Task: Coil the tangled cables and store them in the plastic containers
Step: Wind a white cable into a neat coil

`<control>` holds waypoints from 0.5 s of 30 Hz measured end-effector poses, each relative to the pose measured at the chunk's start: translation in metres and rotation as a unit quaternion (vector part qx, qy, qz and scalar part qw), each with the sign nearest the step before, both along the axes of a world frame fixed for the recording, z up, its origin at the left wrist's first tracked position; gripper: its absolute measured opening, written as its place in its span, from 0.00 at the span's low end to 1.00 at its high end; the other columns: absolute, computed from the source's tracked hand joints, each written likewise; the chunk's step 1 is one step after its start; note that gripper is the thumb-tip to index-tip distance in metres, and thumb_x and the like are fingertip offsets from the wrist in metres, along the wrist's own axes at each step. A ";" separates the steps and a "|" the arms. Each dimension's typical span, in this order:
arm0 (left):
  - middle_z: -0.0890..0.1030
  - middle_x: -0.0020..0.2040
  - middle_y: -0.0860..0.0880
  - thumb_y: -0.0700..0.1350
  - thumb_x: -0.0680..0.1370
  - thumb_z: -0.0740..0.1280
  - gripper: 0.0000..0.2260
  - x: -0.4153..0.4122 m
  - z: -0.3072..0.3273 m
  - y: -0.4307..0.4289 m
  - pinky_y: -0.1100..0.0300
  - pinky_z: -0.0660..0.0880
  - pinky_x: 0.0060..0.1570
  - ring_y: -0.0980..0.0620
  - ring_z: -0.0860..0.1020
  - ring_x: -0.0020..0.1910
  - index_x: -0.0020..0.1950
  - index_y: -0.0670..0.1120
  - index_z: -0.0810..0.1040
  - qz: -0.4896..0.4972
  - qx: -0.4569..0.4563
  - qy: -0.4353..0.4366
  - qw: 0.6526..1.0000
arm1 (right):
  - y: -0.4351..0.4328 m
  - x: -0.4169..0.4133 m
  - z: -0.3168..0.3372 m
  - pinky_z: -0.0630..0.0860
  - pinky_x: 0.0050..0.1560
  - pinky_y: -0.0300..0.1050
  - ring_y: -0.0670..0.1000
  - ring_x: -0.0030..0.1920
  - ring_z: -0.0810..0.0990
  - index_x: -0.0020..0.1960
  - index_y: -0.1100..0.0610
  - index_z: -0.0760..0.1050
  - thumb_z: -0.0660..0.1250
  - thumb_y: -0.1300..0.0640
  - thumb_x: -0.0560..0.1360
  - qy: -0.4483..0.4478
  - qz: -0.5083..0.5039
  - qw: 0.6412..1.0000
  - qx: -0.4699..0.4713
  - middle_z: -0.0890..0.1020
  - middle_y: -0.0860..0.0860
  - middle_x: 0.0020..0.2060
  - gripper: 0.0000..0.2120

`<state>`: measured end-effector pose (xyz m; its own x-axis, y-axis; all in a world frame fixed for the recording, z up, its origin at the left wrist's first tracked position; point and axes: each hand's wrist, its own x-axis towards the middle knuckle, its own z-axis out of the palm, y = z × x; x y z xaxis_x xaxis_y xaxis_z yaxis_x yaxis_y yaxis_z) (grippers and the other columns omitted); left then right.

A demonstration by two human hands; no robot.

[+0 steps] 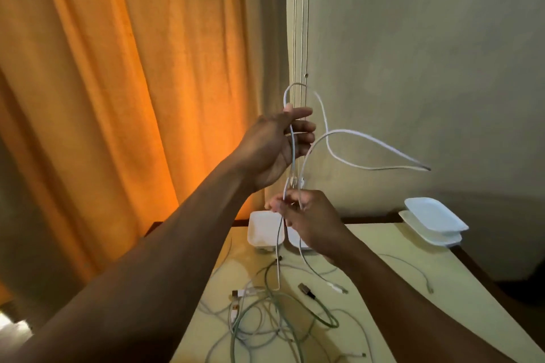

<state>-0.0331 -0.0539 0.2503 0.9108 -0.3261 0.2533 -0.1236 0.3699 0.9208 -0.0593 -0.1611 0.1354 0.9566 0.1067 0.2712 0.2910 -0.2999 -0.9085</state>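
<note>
A white cable (368, 138) is held up in the air above the table. My left hand (280, 147) is raised, with the cable's strands running across its palm and looping over its fingers. Below it, my right hand (306, 215) pinches the same cable's lower strands. A long loop swings out to the right and its end blurs. Two open white plastic containers (265, 230) stand at the table's far edge, partly hidden behind my right hand. A tangle of white and green cables (274, 312) lies on the pale yellow table (398, 303).
Two white lids (433, 222) are stacked at the table's far right corner. A thin loose cable (418, 270) lies near them. An orange curtain (132, 97) hangs at the left and a grey wall stands behind the table.
</note>
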 end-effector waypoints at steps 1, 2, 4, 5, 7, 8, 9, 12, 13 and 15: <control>0.81 0.46 0.42 0.46 0.88 0.54 0.18 -0.001 -0.002 0.001 0.52 0.79 0.47 0.46 0.82 0.43 0.69 0.34 0.72 0.014 0.012 -0.012 1.000 | 0.001 0.002 0.001 0.75 0.39 0.38 0.43 0.35 0.77 0.52 0.58 0.84 0.67 0.56 0.82 0.002 -0.016 0.998 0.062 0.84 0.48 0.40 0.08; 0.82 0.51 0.41 0.44 0.87 0.55 0.16 0.002 -0.006 0.003 0.49 0.78 0.57 0.42 0.84 0.51 0.67 0.35 0.73 0.031 0.023 -0.022 0.999 | 0.000 0.004 0.004 0.73 0.35 0.38 0.45 0.32 0.75 0.52 0.61 0.83 0.65 0.59 0.83 0.009 -0.028 0.989 0.142 0.83 0.52 0.37 0.09; 0.84 0.55 0.43 0.40 0.82 0.59 0.14 0.008 -0.028 0.014 0.48 0.74 0.65 0.43 0.82 0.60 0.65 0.40 0.75 0.049 0.045 -0.029 0.997 | -0.009 0.008 0.015 0.71 0.32 0.41 0.49 0.31 0.74 0.52 0.62 0.83 0.63 0.60 0.84 0.011 -0.044 0.962 0.267 0.81 0.56 0.35 0.11; 0.85 0.56 0.45 0.39 0.77 0.61 0.17 0.010 -0.045 0.021 0.49 0.75 0.63 0.47 0.83 0.59 0.65 0.42 0.76 0.039 0.072 -0.034 0.996 | -0.015 0.012 0.019 0.71 0.32 0.42 0.50 0.31 0.74 0.52 0.62 0.83 0.62 0.59 0.84 0.003 -0.049 0.952 0.301 0.81 0.56 0.35 0.12; 0.84 0.59 0.47 0.37 0.73 0.65 0.23 0.007 -0.088 0.031 0.52 0.76 0.57 0.52 0.82 0.58 0.68 0.46 0.75 0.006 0.207 -0.066 0.976 | -0.028 0.021 0.031 0.72 0.32 0.41 0.49 0.32 0.74 0.50 0.61 0.84 0.62 0.59 0.83 -0.014 -0.030 0.928 0.370 0.80 0.54 0.34 0.12; 0.83 0.61 0.48 0.38 0.76 0.67 0.22 0.001 -0.112 0.032 0.54 0.78 0.57 0.53 0.81 0.60 0.70 0.48 0.75 -0.012 0.281 -0.095 0.955 | -0.034 0.024 0.040 0.73 0.33 0.41 0.49 0.32 0.75 0.49 0.60 0.83 0.62 0.58 0.83 -0.016 -0.013 0.913 0.408 0.80 0.53 0.35 0.12; 0.82 0.61 0.50 0.40 0.79 0.68 0.19 -0.004 -0.135 0.031 0.57 0.78 0.58 0.55 0.79 0.60 0.70 0.48 0.75 -0.017 0.343 -0.119 0.931 | -0.040 0.026 0.048 0.73 0.33 0.41 0.48 0.33 0.75 0.49 0.59 0.82 0.62 0.57 0.83 -0.018 0.009 0.897 0.441 0.80 0.52 0.35 0.12; 0.83 0.54 0.53 0.46 0.85 0.63 0.06 -0.013 -0.178 0.023 0.63 0.75 0.57 0.61 0.79 0.54 0.58 0.51 0.80 0.030 0.406 -0.153 0.900 | -0.052 0.031 0.072 0.72 0.33 0.38 0.46 0.33 0.74 0.49 0.57 0.79 0.59 0.56 0.84 -0.041 0.064 0.856 0.512 0.79 0.50 0.35 0.12; 0.83 0.49 0.53 0.47 0.86 0.61 0.09 -0.016 -0.184 0.023 0.63 0.75 0.55 0.62 0.80 0.50 0.53 0.51 0.81 0.040 0.399 -0.154 0.903 | -0.056 0.032 0.077 0.71 0.32 0.38 0.46 0.33 0.74 0.50 0.57 0.79 0.59 0.56 0.84 -0.050 0.068 0.850 0.521 0.79 0.50 0.35 0.11; 0.81 0.42 0.51 0.49 0.87 0.57 0.16 -0.016 -0.188 0.024 0.56 0.80 0.51 0.56 0.81 0.43 0.47 0.46 0.80 0.077 0.319 -0.092 0.940 | -0.062 0.032 0.079 0.70 0.31 0.38 0.45 0.32 0.74 0.50 0.57 0.78 0.58 0.56 0.85 -0.054 0.057 0.857 0.510 0.79 0.50 0.35 0.11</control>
